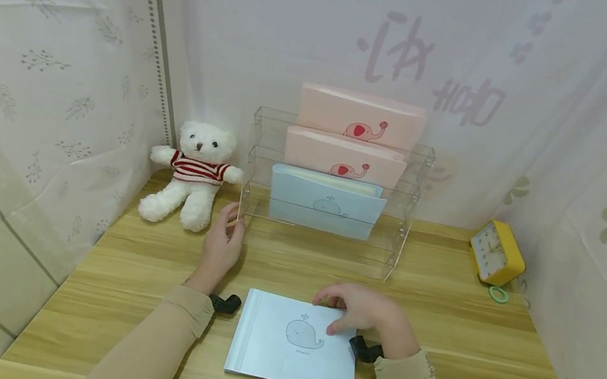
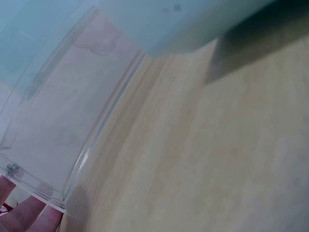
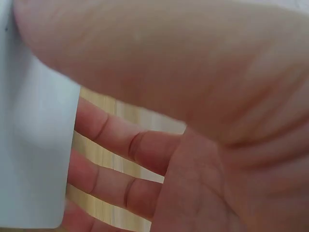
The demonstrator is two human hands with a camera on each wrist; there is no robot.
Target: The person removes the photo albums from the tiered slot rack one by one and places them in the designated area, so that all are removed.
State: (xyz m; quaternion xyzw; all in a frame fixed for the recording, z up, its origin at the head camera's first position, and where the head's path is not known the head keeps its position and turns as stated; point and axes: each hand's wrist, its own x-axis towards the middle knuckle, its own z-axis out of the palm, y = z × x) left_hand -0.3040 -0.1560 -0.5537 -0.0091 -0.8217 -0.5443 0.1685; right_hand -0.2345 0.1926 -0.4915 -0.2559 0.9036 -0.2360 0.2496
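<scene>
- While the blue whale book point(image 1: 296, 343) lies flat on the tabletop point(image 1: 463, 353) near the front edge, the right hand point(image 1: 364, 312) sits on its far right corner, fingers point(image 3: 120, 145) curled under that edge, thumb on the cover: a grip.
- Book's long axis runs left-right; spine at left, away from the right hand. Right hand is clearly the nearer one.
- Left hand point(image 1: 222, 244) is at the clear acrylic rack point(image 1: 399, 247), fingers point(image 2: 24, 217) relaxed, touching its front left corner; a real grip isn't visible.
- Rack stands beyond the book, toward the wall, front tier looks unfilled.
- Count: 4 books total, 1 on the tabletop, 3 in the rack (2 pink elephant, 1 blue whale).
- Also 1 teddy bear point(image 1: 193, 173) left of the rack, 1 yellow clock point(image 1: 496, 252) far right.
</scene>
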